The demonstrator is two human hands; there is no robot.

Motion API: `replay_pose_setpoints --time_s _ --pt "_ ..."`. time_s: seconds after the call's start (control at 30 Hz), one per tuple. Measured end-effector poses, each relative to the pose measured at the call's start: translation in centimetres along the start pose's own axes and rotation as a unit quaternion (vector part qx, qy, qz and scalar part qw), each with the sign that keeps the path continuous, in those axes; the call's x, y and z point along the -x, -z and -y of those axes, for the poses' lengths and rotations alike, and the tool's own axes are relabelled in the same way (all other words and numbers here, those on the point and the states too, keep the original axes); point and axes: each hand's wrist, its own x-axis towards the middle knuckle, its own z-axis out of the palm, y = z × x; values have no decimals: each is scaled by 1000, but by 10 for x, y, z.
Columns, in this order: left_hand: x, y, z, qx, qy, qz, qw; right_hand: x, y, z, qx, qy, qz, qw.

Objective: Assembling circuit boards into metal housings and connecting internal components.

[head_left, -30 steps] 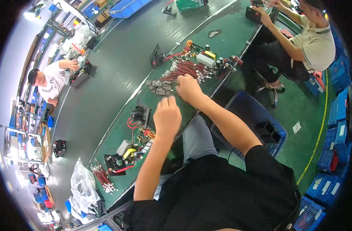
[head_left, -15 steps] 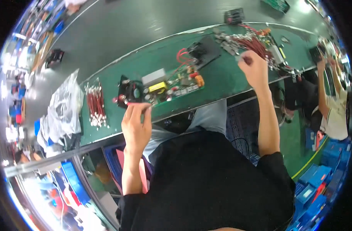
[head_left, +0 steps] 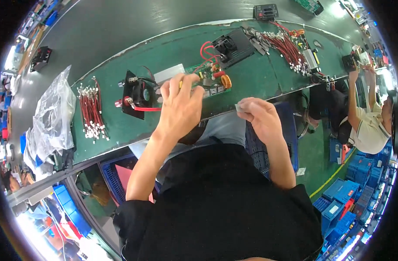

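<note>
My left hand (head_left: 180,102) is over a green circuit board (head_left: 214,92), its fingers bent down around the parts in the middle. The hand covers most of a yellow component (head_left: 180,84), and its fingertips are hidden. A thick red wire (head_left: 147,108) runs from a black end panel with a fan (head_left: 143,92) to under this hand. Just off the bench's near edge, my right hand (head_left: 261,115) pinches a small grey piece (head_left: 239,108) between thumb and fingers. A long grey metal heat sink (head_left: 169,73) lies along the board's far side, and an orange coil (head_left: 226,81) stands at its right end.
Red wire bundles with white connectors lie left (head_left: 91,111) and right (head_left: 288,50) on the green bench (head_left: 260,80). A black housing with a fan (head_left: 234,48) sits behind the board. A clear plastic bag (head_left: 53,117) is far left. A co-worker (head_left: 369,126) sits at right.
My right hand has come left and nearer, from beside the right wire bundle, with the small grey piece. My left hand has moved right and away from me, from the red wire onto the board.
</note>
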Motion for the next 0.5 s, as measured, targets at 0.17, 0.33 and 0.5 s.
replay_pose_setpoints --time_s 0.17,0.33,0.5 --pt "0 -4 6 3 32 -9 999 -1 -6 2 29 33 -44 998" --pt "0 -3 7 1 68 4 998 -8 -15 5 237 105 -23 966" --pt "4 -4 6 -3 77 -29 997 -42 -40 15 535 420 103 725"
